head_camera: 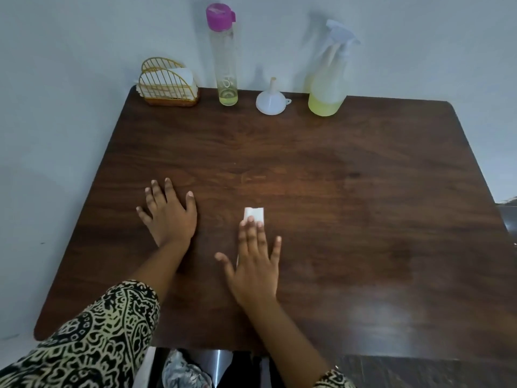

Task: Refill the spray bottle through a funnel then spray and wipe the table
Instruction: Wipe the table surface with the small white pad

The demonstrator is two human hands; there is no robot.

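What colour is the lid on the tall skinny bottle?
The lid is bright pinkish purple, seen best in the head view, on the tall bottle.

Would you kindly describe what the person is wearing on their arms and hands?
The left sleeve is loose fabric printed in a black-and-cream swirling pattern, leaving the forearm bare. The right sleeve shows the same print, with only its edge in view. The left hand and right hand are ungloved, with no rings that I can make out.
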